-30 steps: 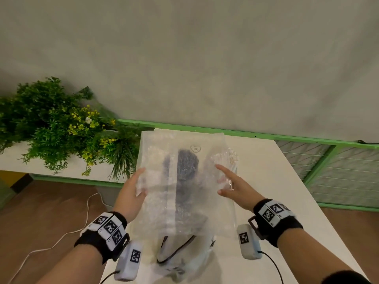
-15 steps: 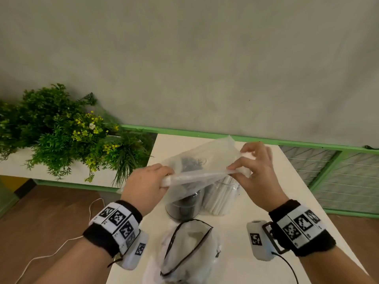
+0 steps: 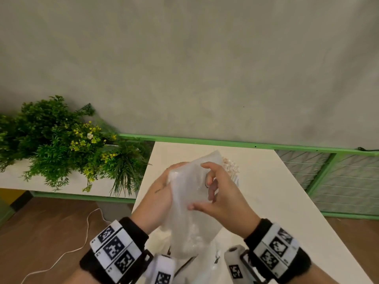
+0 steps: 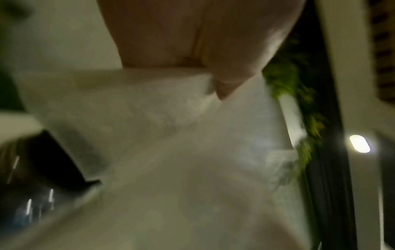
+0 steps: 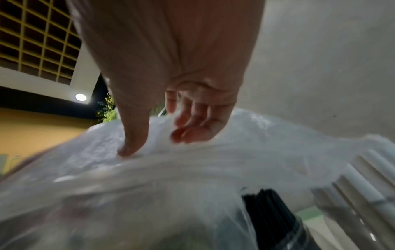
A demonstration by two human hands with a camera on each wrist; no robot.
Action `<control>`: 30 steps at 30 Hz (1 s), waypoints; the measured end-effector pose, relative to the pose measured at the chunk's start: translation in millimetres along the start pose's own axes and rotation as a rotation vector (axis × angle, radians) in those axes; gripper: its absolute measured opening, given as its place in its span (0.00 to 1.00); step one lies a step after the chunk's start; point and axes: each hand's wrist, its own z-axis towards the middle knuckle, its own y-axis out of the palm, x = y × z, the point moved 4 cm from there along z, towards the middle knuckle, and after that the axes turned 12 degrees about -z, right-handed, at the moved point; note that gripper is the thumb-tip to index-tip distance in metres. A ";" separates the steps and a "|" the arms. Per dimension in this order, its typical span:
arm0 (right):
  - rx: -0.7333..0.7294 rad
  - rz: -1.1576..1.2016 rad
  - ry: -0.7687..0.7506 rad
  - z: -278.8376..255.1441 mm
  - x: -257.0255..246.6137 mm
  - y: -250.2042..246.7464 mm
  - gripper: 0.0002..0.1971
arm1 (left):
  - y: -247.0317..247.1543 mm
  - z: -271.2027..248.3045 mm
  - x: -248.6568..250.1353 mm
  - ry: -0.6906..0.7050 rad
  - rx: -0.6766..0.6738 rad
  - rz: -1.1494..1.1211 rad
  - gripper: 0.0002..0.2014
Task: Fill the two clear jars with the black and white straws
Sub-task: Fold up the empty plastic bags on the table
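**Operator:** Which step is in hand?

**Technician:** Handling of the empty clear plastic bag (image 3: 190, 206), by my judgement a clean-up step. The left hand (image 3: 158, 199) grips the bag's left edge, fingers curled round the film. The right hand (image 3: 221, 199) presses its thumb and bent fingers (image 5: 192, 128) into the front of the film, gathering it. The bag is held above the white table (image 3: 266, 191).

**Operator:** Where are the jars and straws?

**Technician:** Behind and below the bag. In the right wrist view, the black straws (image 5: 269, 208) stand upright in a clear jar (image 5: 299, 235), and the white straws (image 5: 363, 182) stand just beside them to the right. In the head view only the tips of the white straws show past the bag. Both bundles appear loaded; whether either jar is full cannot be confirmed, since the bag hides most of them.

**Operator:** What does the next move call for?

**Technician:** Probably compacting the film and placing it clear of the jars. Keep the bag from brushing the straw tips.
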 end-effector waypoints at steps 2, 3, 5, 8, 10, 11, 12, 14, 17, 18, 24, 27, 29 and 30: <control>0.069 -0.098 -0.018 -4.2 1.1 13.2 0.49 | 7.5 -8.2 -10.2 -0.195 -0.032 -0.269 0.21; 0.081 -0.120 -0.013 -6.5 2.0 19.1 0.53 | 9.3 -11.8 -12.5 -0.251 -0.043 -0.393 0.24; 0.067 -0.127 -0.001 -9.8 4.6 30.7 0.58 | 10.5 -17.5 -15.9 -0.267 -0.089 -0.494 0.31; 0.039 -0.123 -0.039 -12.5 4.4 42.0 0.63 | 14.5 -21.3 -19.0 -0.190 -0.013 -0.314 0.29; 0.047 -0.118 -0.038 -13.7 4.3 45.7 0.65 | 10.9 -20.4 -21.7 -0.206 0.143 -0.340 0.19; 0.035 -0.087 -0.018 -14.2 4.6 47.6 0.67 | 8.0 -20.5 -24.0 -0.228 0.178 -0.394 0.19; 0.005 -0.024 0.019 -14.9 6.0 49.4 0.68 | 5.2 -20.9 -25.9 -0.253 0.202 -0.445 0.22; -0.065 0.144 0.087 -16.4 8.2 52.1 0.68 | 0.7 -22.0 -27.0 -0.276 0.230 -0.470 0.25; -0.110 0.167 0.109 -17.9 13.1 50.4 0.53 | -8.1 -19.9 -27.2 -0.220 0.275 -0.440 0.25; -0.112 0.109 0.114 -17.6 14.5 47.6 0.45 | -11.8 -18.2 -25.4 -0.159 0.286 -0.391 0.22; -0.220 0.033 0.191 -8.6 26.9 34.5 0.12 | 1.8 -31.4 -6.5 0.456 0.062 0.870 0.28; -0.325 0.150 0.106 -9.6 12.4 38.3 0.17 | 8.4 -32.4 -37.8 0.338 -0.139 1.250 0.42; -0.369 0.215 0.074 -11.9 5.9 38.5 0.20 | 0.6 -30.1 -48.1 0.251 -0.138 1.163 0.49; -0.378 0.236 0.073 -12.6 4.9 38.1 0.21 | -2.0 -29.2 -49.9 0.223 -0.128 1.101 0.51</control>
